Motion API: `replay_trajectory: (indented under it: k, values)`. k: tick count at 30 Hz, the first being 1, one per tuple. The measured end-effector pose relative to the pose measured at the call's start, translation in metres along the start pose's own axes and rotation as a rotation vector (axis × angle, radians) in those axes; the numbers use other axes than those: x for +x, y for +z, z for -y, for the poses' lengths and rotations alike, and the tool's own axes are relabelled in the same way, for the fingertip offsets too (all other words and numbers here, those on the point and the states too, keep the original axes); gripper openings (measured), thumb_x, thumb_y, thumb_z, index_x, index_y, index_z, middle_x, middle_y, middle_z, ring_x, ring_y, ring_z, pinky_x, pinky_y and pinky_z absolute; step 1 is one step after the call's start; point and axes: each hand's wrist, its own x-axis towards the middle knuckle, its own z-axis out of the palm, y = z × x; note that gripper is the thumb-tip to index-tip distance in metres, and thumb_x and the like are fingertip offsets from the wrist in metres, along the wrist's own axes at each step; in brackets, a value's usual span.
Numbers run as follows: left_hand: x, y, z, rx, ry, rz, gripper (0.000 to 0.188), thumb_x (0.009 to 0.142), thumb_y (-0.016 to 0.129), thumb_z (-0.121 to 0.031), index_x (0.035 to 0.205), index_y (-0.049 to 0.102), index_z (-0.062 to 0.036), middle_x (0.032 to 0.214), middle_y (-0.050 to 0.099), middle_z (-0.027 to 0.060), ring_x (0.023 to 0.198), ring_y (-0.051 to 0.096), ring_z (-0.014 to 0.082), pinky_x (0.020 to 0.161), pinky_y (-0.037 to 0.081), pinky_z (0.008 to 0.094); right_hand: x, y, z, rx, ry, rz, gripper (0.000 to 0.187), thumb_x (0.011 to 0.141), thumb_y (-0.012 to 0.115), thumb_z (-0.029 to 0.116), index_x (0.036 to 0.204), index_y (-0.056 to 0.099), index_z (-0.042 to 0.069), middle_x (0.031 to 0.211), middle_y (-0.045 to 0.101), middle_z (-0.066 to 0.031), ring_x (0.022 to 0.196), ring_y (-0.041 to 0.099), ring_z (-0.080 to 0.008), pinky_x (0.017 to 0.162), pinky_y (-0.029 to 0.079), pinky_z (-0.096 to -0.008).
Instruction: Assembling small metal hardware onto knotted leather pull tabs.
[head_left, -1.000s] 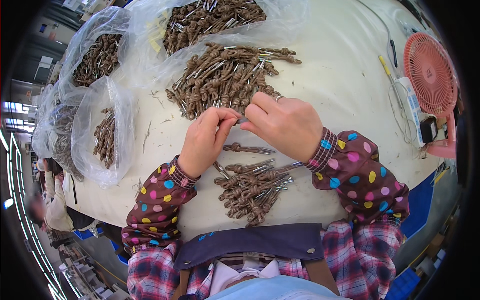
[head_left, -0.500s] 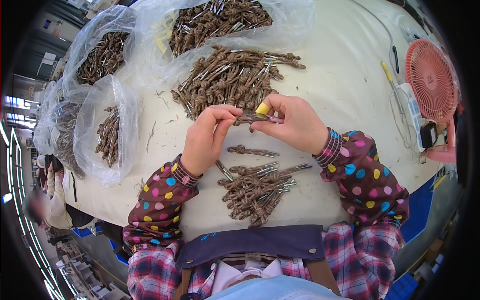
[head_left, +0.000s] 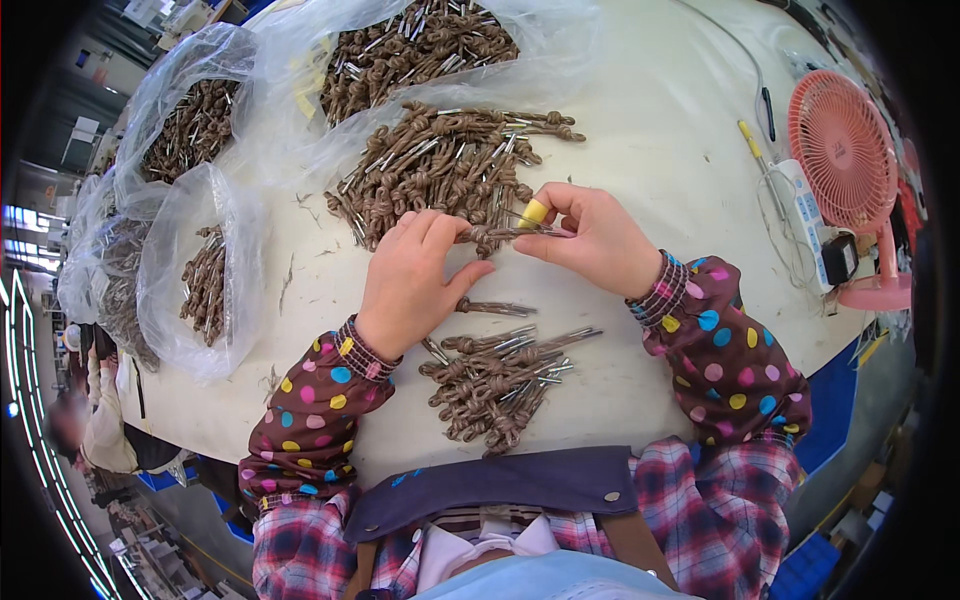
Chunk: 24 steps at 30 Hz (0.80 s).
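Knotted brown shoelace bundle (head_left: 490, 238), one: held crosswise before larger heap (head_left: 430, 165); pinched by right hand (head_left: 592, 232), seemingly for steadiness; knotted end met by left hand (head_left: 415, 275), thumb apart, grip indeterminable. Smaller pile (head_left: 490, 385): laid nearest the body, presumably for easy reach.
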Motion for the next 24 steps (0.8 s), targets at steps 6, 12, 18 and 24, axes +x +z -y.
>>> replay_trajectory:
  k: [6,12,18,24]
  values:
    - [0.002,0.014,-0.003,0.025,-0.056,0.025,0.034,0.073,0.076,-0.017,0.101,0.059,-0.0059,0.088,0.061,0.0093,0.085,0.059,0.0265,0.071,0.049,0.0345,-0.006,-0.003,-0.016,0.202,0.055,-0.018,0.022,0.078,0.075,0.018,0.088,0.063,0.002,0.077,0.058,0.001,0.069,0.049,-0.0065,0.063,0.044,-0.0239]
    - [0.005,-0.009,-0.005,-0.386,-0.186,0.029,0.039,0.076,0.075,-0.01,0.111,0.06,-0.0064,0.09,0.064,0.007,0.079,0.059,0.0167,0.07,0.049,0.0288,-0.007,-0.003,-0.013,0.292,0.063,0.019,0.02,0.078,0.075,0.016,0.088,0.064,0.002,0.079,0.058,0.0019,0.074,0.049,-0.0051,0.066,0.044,-0.0228]
    - [0.001,-0.006,-0.006,-0.514,-0.173,-0.019,0.027,0.078,0.072,-0.003,0.105,0.066,-0.0046,0.084,0.063,0.007,0.069,0.058,0.0156,0.067,0.048,0.0268,-0.006,0.002,-0.014,0.289,0.089,0.059,0.019,0.079,0.075,0.013,0.09,0.062,0.004,0.083,0.058,0.0036,0.075,0.049,-0.0032,0.067,0.043,-0.0206]
    - [0.0,-0.002,-0.004,-0.474,-0.151,-0.025,0.027,0.078,0.072,-0.003,0.104,0.066,-0.0053,0.082,0.063,0.0068,0.07,0.059,0.0157,0.066,0.048,0.0273,-0.006,0.002,-0.015,0.281,0.107,0.073,0.019,0.08,0.074,0.01,0.093,0.06,0.005,0.085,0.057,0.0051,0.075,0.05,-0.0014,0.068,0.043,-0.0185]
